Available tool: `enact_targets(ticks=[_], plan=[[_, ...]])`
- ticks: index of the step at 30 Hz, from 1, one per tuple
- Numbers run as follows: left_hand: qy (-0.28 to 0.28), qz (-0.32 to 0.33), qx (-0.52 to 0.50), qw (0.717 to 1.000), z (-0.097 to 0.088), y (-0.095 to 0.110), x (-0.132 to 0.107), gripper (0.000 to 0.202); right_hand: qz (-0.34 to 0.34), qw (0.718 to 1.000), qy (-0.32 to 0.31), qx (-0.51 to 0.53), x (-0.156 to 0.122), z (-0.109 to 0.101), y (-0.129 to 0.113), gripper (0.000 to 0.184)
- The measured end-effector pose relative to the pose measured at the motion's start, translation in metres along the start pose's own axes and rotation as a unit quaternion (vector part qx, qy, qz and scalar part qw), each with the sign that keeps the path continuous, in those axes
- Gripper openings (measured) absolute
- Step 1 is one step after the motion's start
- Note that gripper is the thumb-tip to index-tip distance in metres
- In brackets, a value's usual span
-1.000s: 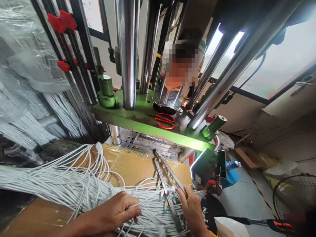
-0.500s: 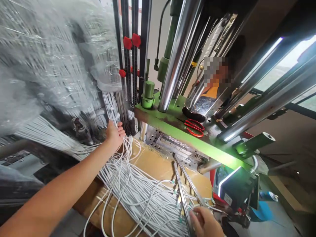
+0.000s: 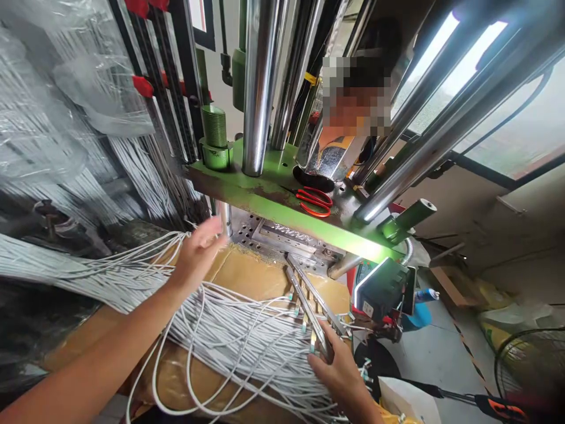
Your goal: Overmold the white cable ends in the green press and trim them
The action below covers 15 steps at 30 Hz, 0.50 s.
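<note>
My left hand (image 3: 199,250) is above the left part of the white cable bundle (image 3: 238,344), close to the green press. Its fingers look slightly blurred and stretched forward, with no cable visible in them. On the right, my right hand (image 3: 338,362) is closed round the near end of a long metal bar (image 3: 305,303). A second metal bar (image 3: 318,297) lies alongside, and the two nearly meet at their far ends, by the press opening. Small connectors (image 3: 304,321) on the cable ends show between and beside the bars. Brown covering (image 3: 249,274) lies under the cables.
The green press plate (image 3: 265,197) spans the middle, with red-handled scissors (image 3: 314,201) on top and a metal mould (image 3: 286,235) below. Steel columns (image 3: 260,88) rise from it. Another person (image 3: 348,129) is behind the press. A lit machine box (image 3: 382,291) stands right.
My left hand has let go of the cables it held and opened. The cables at that spot now lie lower. My right hand still holds the bar, and the view has shifted right.
</note>
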<state>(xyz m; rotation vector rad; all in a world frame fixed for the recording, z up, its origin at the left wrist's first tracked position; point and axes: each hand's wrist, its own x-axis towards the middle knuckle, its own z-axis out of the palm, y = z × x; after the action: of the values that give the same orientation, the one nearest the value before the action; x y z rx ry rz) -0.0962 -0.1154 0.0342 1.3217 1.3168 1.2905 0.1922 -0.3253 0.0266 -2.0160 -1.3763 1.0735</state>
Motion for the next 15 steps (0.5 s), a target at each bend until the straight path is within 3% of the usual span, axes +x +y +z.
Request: enact_targets(ticks=[2, 3, 5, 7, 10, 12, 15], plan=[[-0.221, -0.006, 0.048, 0.974, 0.022, 0.002, -0.022, 0.061, 0.006, 1.000, -0.001, 0.007, 0.002, -0.002, -0.006, 0.072], [-0.301, -0.001, 0.080, 0.950, 0.032, 0.001, -0.029, 0.067, 0.003, 1.000, -0.003, 0.015, 0.004, -0.004, -0.009, 0.072], [-0.362, 0.033, 0.141, 0.921, 0.048, -0.004, -0.037, 0.087, -0.010, 0.999, -0.013, 0.038, 0.008, -0.006, -0.017, 0.071], [-0.364, 0.080, 0.169, 0.912, 0.056, -0.011, -0.036, 0.094, -0.029, 0.997, -0.026, 0.062, 0.015, -0.010, -0.023, 0.070], [-0.346, 0.133, 0.179, 0.911, 0.054, -0.021, -0.024, 0.078, -0.074, 0.994, -0.030, 0.070, 0.034, -0.017, -0.033, 0.065], [-0.291, 0.173, 0.197, 0.920, 0.052, -0.024, -0.010, 0.069, -0.108, 0.993, -0.008, 0.050, 0.054, -0.022, -0.039, 0.059], [-0.195, 0.213, 0.218, 0.932, 0.056, -0.023, 0.019, 0.062, -0.160, 0.983, 0.087, -0.012, 0.096, -0.026, -0.047, 0.051]])
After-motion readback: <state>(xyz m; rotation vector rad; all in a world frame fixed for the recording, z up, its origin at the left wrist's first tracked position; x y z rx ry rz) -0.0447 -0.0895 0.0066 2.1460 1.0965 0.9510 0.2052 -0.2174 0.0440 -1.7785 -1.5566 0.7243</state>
